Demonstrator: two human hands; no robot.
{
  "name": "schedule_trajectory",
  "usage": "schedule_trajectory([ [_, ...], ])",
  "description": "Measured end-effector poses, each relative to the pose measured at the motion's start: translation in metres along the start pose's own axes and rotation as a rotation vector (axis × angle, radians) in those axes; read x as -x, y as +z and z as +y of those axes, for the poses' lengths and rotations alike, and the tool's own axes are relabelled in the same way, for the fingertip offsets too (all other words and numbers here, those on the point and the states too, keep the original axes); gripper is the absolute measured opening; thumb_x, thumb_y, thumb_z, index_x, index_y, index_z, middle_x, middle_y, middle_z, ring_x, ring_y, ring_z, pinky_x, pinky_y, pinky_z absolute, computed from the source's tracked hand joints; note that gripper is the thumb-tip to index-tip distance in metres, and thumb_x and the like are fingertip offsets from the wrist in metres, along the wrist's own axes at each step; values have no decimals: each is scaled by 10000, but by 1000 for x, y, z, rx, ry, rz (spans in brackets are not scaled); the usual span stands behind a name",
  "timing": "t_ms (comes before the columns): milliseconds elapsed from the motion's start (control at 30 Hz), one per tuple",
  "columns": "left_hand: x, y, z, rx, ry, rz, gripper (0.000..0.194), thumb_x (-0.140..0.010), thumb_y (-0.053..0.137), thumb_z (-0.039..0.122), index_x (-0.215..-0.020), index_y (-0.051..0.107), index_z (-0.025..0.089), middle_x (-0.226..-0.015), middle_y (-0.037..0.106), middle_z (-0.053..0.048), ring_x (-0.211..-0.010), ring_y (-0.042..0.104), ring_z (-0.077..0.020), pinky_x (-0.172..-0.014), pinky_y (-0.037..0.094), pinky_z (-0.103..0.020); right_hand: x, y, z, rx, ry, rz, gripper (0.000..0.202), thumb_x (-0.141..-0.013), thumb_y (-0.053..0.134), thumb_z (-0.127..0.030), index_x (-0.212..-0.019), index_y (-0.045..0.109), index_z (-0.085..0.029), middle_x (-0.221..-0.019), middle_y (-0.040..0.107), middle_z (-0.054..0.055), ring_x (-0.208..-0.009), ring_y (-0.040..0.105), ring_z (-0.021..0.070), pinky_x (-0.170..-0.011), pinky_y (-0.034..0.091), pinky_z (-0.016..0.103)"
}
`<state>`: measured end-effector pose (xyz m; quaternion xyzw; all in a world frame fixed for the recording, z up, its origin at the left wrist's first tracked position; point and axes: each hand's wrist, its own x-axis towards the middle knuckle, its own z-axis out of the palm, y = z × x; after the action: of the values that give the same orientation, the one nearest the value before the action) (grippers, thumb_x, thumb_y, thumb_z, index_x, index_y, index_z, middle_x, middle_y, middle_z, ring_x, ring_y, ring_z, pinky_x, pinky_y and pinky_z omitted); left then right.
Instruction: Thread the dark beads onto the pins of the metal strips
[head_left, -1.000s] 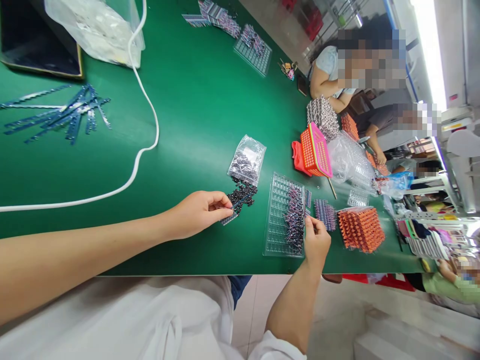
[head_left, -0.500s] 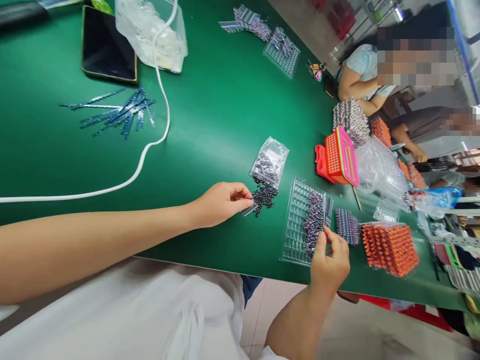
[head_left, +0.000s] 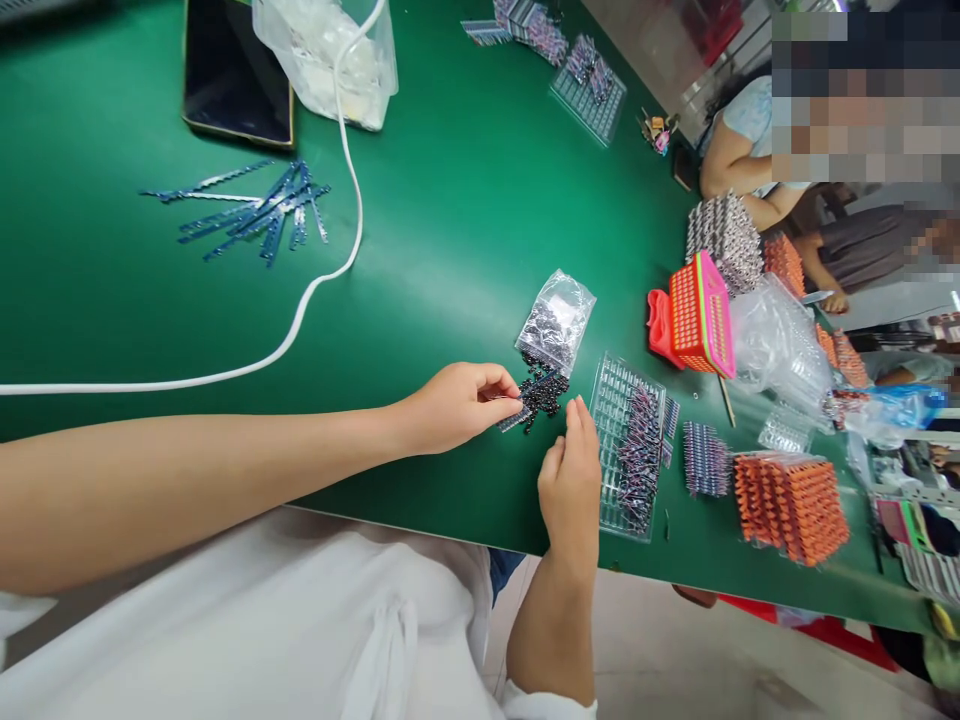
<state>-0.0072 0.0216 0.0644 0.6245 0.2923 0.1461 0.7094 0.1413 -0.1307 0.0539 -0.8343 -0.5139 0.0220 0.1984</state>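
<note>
My left hand [head_left: 466, 408] is closed in a pinch on a small dark flat strip [head_left: 513, 421], held low at the near side of a pile of shiny black beads [head_left: 544, 393]. Beyond the pile, a clear plastic bag [head_left: 556, 318] holds more of the beads. My right hand [head_left: 571, 478] is just right of the pile, fingers stretched out and thumb apart, with nothing visible in it. To its right lies a clear plastic tray [head_left: 609, 400], partly covered by thin dark pieces with pinkish tips [head_left: 640, 462].
Stacked orange pieces [head_left: 791, 505], a dark striped stack [head_left: 705, 460] and a pink-orange basket [head_left: 699, 312] stand at right. A white cable [head_left: 300, 310], blue strips [head_left: 274, 208] and a tablet-like device [head_left: 238, 75] lie left. Other people sit across the table.
My right hand has moved left, from the thin pieces on the tray to beside the beads, and its fingers have straightened. My left hand keeps its pinch. The whole view has shifted slightly.
</note>
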Motion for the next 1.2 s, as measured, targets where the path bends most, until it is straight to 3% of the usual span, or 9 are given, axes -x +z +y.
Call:
schedule_trajectory([
  [133, 0, -1, 1, -8, 6, 14, 218, -837, 625, 387, -840, 636, 169, -765, 666, -13, -742, 613, -170, -704, 462, -296, -3, 7, -1, -12, -16, -131, 615, -932, 276, -68, -1536, 266, -182, -1578, 365, 106, -1489, 303, 210, -1210, 335, 503],
  [300, 0, -2, 5, 0, -4, 16, 206, -842, 621, 370, -824, 634, 166, -748, 666, -9, -734, 606, -164, -699, 457, -288, 9, -1, -7, -99, -42, -181, 594, -934, 299, -86, -1508, 345, -231, -1537, 443, 54, -1459, 367, 193, -1188, 385, 466],
  [367, 0, -2, 6, -2, -8, 14, 197, -842, 621, 359, -820, 635, 164, -751, 668, -11, -733, 604, -163, -697, 454, -285, 15, -6, -8, -153, -30, -156, 539, -949, 325, -118, -1464, 426, -242, -1476, 522, 50, -1389, 472, 183, -1149, 439, 432],
  [467, 0, -2, 6, -11, -9, 15, 189, -839, 625, 352, -820, 640, 164, -753, 672, -9, -730, 603, -159, -694, 451, -280, 22, -6, -7, -199, 55, -14, 440, -968, 376, -174, -1376, 531, -233, -1361, 622, 69, -1257, 592, 186, -1069, 505, 411],
  [567, 0, -2, 5, -3, -10, 17, 187, -835, 630, 351, -816, 637, 166, -743, 671, -5, -722, 603, -154, -690, 453, -273, 25, -2, -4, -201, 98, 147, 346, -968, 431, -203, -1263, 611, -214, -1225, 685, 86, -1143, 645, 190, -996, 533, 400],
  [667, 0, -1, 5, 5, -12, 14, 187, -833, 628, 353, -811, 632, 168, -737, 670, -4, -720, 607, -153, -688, 458, -271, 26, 2, -4, -171, 70, 218, 268, -954, 478, -211, -1151, 659, -201, -1093, 699, 86, -1035, 658, 181, -917, 544, 365],
  [867, -1, -1, 5, -7, -18, 23, 206, -822, 633, 378, -811, 636, 172, -741, 680, -12, -730, 628, -168, -694, 478, -283, 29, 2, 0, -98, 80, 208, 211, -938, 521, -249, -1067, 679, -190, -971, 646, 79, -900, 634, 175, -778, 544, 335],
  [1200, 0, 0, 7, -14, -35, 25, 199, -815, 637, 369, -808, 635, 171, -745, 677, -13, -725, 625, -164, -688, 476, -280, 30, 4, 5, -69, 51, 176, 199, -944, 522, -243, -1046, 686, -195, -947, 641, 72, -885, 612, 173, -765, 515, 331],
])
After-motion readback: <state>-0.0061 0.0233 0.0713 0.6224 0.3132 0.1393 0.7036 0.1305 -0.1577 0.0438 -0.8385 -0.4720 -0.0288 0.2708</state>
